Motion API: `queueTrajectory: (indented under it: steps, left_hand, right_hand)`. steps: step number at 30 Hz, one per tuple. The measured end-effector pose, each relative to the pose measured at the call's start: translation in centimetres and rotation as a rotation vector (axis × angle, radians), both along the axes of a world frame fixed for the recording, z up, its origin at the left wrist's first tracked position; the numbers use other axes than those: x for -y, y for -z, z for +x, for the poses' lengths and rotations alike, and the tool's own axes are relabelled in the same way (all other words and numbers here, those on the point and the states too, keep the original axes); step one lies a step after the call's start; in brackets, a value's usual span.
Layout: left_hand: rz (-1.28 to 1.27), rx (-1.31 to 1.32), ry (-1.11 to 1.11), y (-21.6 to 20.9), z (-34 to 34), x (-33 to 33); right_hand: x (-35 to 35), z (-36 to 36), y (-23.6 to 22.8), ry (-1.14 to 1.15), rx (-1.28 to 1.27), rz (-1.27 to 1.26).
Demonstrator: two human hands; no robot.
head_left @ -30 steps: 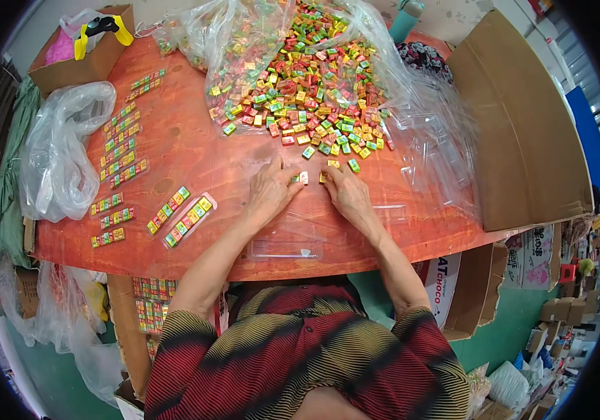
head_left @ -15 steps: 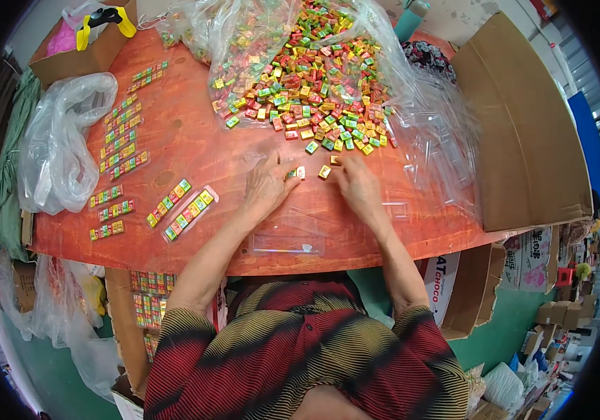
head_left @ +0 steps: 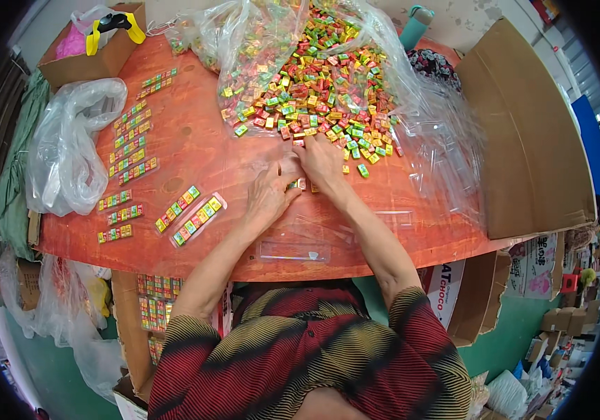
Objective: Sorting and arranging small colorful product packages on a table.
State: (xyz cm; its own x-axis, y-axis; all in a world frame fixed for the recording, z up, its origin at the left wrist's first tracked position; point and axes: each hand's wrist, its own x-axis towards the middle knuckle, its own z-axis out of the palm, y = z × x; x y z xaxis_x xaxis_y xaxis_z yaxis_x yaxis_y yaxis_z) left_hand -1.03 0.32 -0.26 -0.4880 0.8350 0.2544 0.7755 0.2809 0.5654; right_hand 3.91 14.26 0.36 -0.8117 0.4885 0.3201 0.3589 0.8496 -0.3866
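Note:
My left hand [head_left: 272, 189] rests on the table with its fingers bent around a small box [head_left: 300, 184], thumb toward me. Crossing close beside it, my right hand [head_left: 322, 162] reaches to the near edge of a large pile of small red, green and yellow boxes [head_left: 328, 98]. Its fingertips point down among the boxes there, and what they pinch is mostly hidden. To the left of my hands, two rows of boxes [head_left: 198, 220] lie slanted, the nearer one in a clear plastic tray [head_left: 221, 201]. One loose green box [head_left: 363, 170] sits right of my right hand.
Several short rows of boxes [head_left: 132, 164] line the table's left side. Clear plastic trays [head_left: 447, 154] are heaped at right beside a tall cardboard box [head_left: 524, 133]. An unfilled clear tray [head_left: 293, 252] lies near the front edge. A plastic bag [head_left: 76, 147] bulges at far left.
My right hand has moved left and away from me, from loose boxes to the pile's near edge. My left hand stays around its box. The whole view has shifted slightly.

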Motion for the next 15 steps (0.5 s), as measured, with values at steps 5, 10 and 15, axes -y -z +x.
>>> queueTrajectory:
  steps: [5, 10, 15]
  left_hand:
    - [-0.004, 0.005, -0.028, -0.5, -0.2, 0.4]
    - [0.028, -0.02, -0.064, 0.0, -1.4, 1.4]
    - [-0.018, -0.015, -0.049, -0.2, -1.8, 1.6]
  right_hand:
    - [0.4, -2.0, 1.5, 0.102, 0.025, 0.156]
    - [0.2, 1.1, 0.8, -0.054, 0.044, -0.046]
    - [0.8, 4.8, -1.6, -0.256, 0.071, -0.071]
